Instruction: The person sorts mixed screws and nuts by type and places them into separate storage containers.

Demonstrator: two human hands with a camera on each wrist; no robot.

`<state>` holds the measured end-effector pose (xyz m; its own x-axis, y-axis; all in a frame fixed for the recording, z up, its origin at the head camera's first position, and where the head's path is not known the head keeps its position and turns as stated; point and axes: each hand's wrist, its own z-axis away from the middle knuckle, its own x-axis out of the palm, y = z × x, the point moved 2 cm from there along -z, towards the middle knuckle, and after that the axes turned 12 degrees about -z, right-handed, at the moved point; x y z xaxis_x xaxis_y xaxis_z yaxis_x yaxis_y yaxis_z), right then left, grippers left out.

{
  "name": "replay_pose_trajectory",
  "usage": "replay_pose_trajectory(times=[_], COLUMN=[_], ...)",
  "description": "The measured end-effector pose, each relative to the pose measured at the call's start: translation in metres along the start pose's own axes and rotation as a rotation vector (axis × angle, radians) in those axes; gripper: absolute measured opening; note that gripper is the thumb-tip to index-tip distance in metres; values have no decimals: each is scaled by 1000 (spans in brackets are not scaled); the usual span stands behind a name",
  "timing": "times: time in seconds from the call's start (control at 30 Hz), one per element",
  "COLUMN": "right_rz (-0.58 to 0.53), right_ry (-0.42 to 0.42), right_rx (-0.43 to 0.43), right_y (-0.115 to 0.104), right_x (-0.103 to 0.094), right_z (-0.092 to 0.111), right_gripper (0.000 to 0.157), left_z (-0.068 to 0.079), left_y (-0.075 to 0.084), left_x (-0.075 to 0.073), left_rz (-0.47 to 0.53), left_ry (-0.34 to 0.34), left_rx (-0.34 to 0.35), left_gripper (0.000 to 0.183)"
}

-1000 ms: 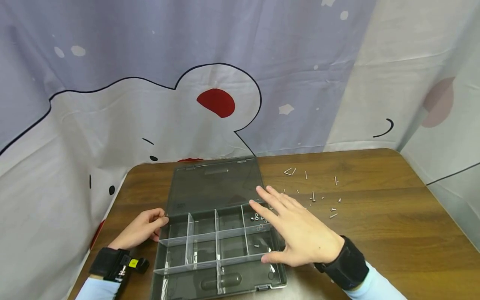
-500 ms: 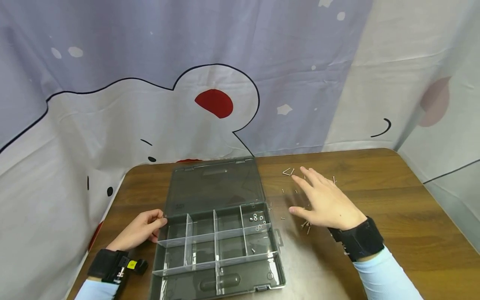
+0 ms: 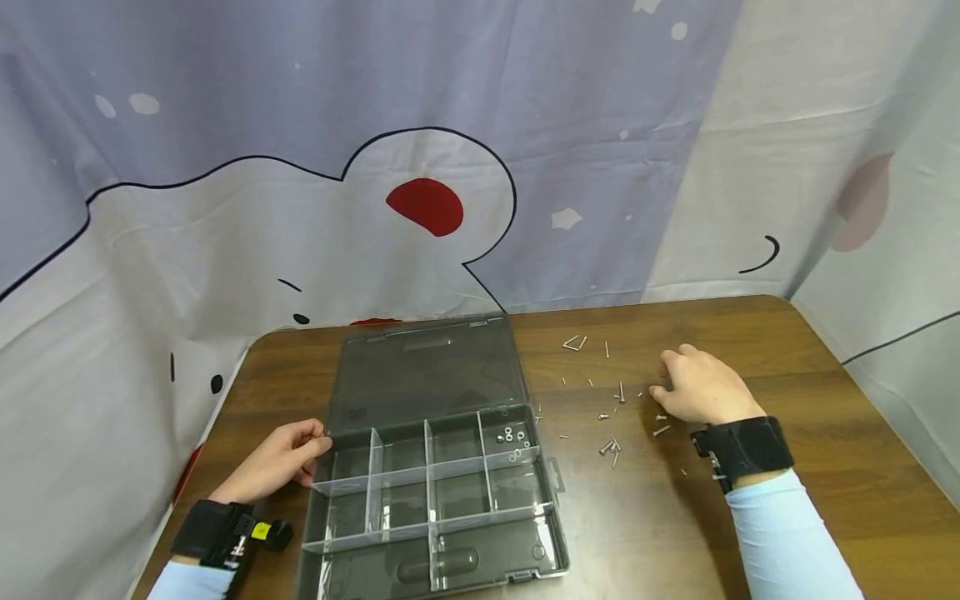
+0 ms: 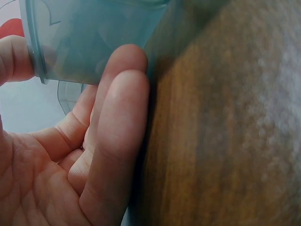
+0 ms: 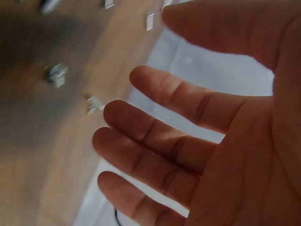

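Observation:
The left hand (image 3: pixel 273 458) holds the left side of a grey translucent compartment box (image 3: pixel 375 571). In the left wrist view, the thumb lies at the box rim and the other fingers (image 4: pixel 120 117) press the outer wall. Over the right part of the table, the right hand (image 3: pixel 705 387) reaches down beside scattered metal screws (image 3: pixel 660 431). Its fingers (image 5: pixel 164 89) are slightly bent and spread in the right wrist view, with nothing between them. Small screws (image 5: pixel 57 75) lie beyond the fingertips. Several nuts (image 3: pixel 510 434) sit in the box's back right compartment.
The box's lid (image 3: pixel 427 375) lies folded back toward the curtain (image 3: pixel 585 150). More screws (image 3: pixel 611 447) are spread between the box and the right hand on the wooden table (image 3: pixel 810 433). A latch tab sticks out at the box's right side.
The right hand has moved from above the box's right side to the loose screws at the far right, its fingers now pointing down. The left hand keeps its place on the box.

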<state>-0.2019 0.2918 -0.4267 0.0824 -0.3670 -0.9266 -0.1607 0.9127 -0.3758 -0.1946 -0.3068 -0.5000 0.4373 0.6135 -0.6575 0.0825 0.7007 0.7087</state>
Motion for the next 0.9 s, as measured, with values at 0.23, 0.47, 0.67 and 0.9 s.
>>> replay_pose_trajectory(times=[0.23,0.47,0.67,0.9], right_rz=[-23,-44,-61,-50], right_ry=[-42,-59,-13,12], right_rx=[70,98,86,77], right_y=[18,29,33,32], right_x=[8,17,20,21], right_z=[-1,-5,-10,-13], right_gripper=[14,10,12,14], left_z=[1,1,0,1], left_y=[1,1,1,1], left_x=[0,-1,-1,-1], left_rz=[-3,1,1,-6], left_ry=[-3,-9,-11,-8], left_rx=[0,7,9,-1], left_gripper=[30,30,30,30])
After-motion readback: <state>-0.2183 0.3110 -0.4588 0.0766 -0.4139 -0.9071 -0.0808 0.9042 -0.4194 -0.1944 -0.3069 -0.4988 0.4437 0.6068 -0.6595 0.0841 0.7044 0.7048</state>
